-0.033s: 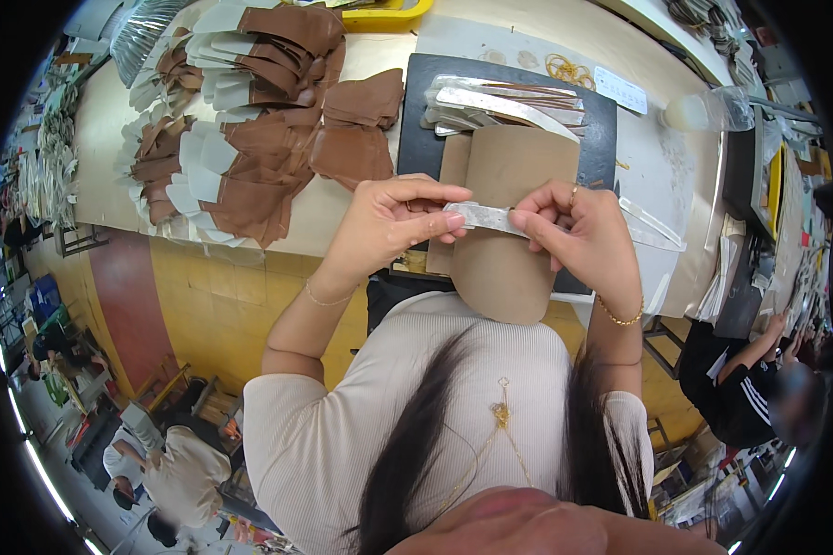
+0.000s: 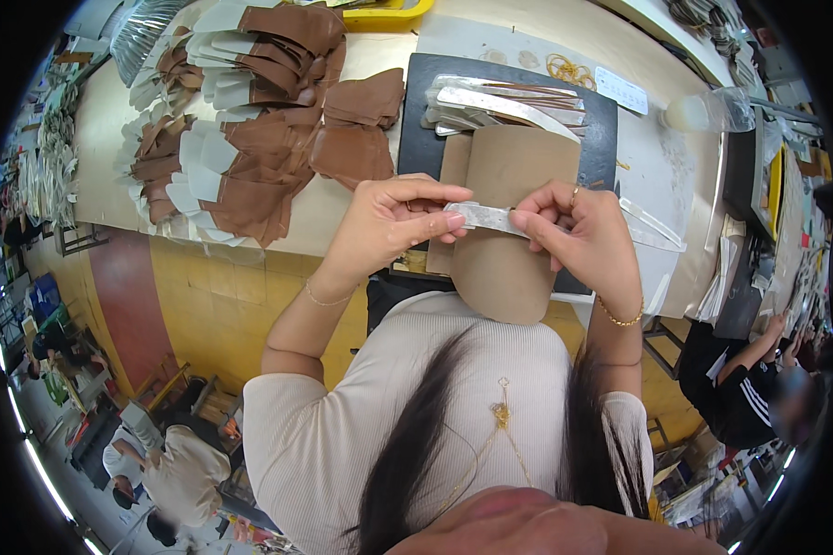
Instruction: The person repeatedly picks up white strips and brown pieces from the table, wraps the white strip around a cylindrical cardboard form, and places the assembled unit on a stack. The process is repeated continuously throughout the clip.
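Observation:
Between my two hands is a short whitish-grey strip, stretched level above a rounded tan board. My left hand pinches the strip's left end between thumb and fingers. The other end is in the pinch of my right hand, whose fingers curl behind it. The tan board runs from the dark mat over the table's near edge toward my body. Just beyond it on the mat lies a pile of similar pale strips, some with brown edges.
Stacks of brown leather pieces with pale ends cover the table to the left. At the back are yellow bands and a yellow tray. A translucent bottle lies at the right. Other people sit at lower left and right.

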{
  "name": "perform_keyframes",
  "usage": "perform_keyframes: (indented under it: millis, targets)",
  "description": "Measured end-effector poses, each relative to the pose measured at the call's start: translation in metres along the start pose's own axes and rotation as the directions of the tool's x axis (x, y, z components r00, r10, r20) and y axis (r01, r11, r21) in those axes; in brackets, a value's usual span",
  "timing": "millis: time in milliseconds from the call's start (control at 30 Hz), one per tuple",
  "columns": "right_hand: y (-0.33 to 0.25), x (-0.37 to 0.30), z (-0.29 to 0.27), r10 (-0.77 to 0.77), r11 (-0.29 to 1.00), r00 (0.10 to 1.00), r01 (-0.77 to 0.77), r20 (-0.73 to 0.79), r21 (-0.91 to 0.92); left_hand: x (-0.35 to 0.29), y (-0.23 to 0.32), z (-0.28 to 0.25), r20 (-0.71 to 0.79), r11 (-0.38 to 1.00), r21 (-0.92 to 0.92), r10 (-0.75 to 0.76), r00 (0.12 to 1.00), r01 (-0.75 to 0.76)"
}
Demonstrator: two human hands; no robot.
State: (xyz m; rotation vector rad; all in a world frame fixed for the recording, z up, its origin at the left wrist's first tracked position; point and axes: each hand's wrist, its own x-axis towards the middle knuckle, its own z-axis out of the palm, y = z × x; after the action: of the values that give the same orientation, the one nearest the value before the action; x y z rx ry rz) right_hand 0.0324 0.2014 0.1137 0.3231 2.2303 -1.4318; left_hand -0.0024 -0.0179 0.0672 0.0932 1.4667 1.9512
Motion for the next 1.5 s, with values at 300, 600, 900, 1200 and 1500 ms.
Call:
perform_keyframes:
  millis: [300, 600, 900, 1200, 1500]
  targets:
    - [0.006, -0.001, -0.001, -0.094, 0.995, 0.995, 0.095, -0.024, 0.02, 0.007, -0.004, -0.007, -0.001, 0.999, 0.009, -0.046, 0.999, 0.046]
    - [0.016, -0.003, -0.009, -0.1, 0.995, 0.993, 0.1, -0.061, -0.01, 0.014, -0.024, -0.016, 0.076, 0.982, -0.172, -0.067, 0.995, 0.079]
    - [0.014, 0.0, -0.006, -0.164, 0.968, 0.981, 0.139, -0.105, -0.21, 0.023, -0.043, -0.016, 0.077, 0.926, -0.327, -0.171, 0.982, 0.186]
    - [0.013, 0.001, -0.005, -0.15, 0.969, 0.981, 0.12, -0.126, -0.218, 0.025, -0.054, -0.019, 0.103, 0.903, -0.4, -0.124, 0.987, 0.155]
    - [0.013, 0.001, -0.005, -0.172, 0.963, 0.976, 0.138, -0.132, -0.232, 0.024, -0.059, -0.017, 0.089, 0.903, -0.417, -0.069, 0.994, 0.1]
